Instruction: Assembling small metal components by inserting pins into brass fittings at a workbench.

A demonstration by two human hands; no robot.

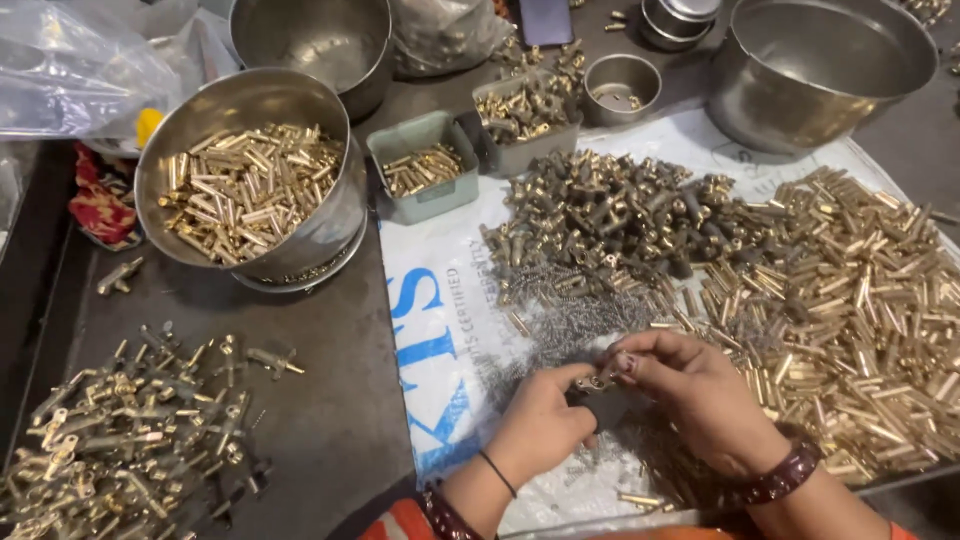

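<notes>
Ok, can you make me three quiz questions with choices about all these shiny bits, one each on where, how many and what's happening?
1. Where is the steel bowl of gold tubes?
A. upper left
B. bottom right
C. on the floor

2. How many small green trays hold brass bits?
A. two
B. five
C. none

3. What are the left hand and right hand doing?
A. resting flat
B. pinching a small part together
C. lifting a bowl

Answers: A, it sits upper left; A, two side by side; B, fingertips meet on it.
</notes>
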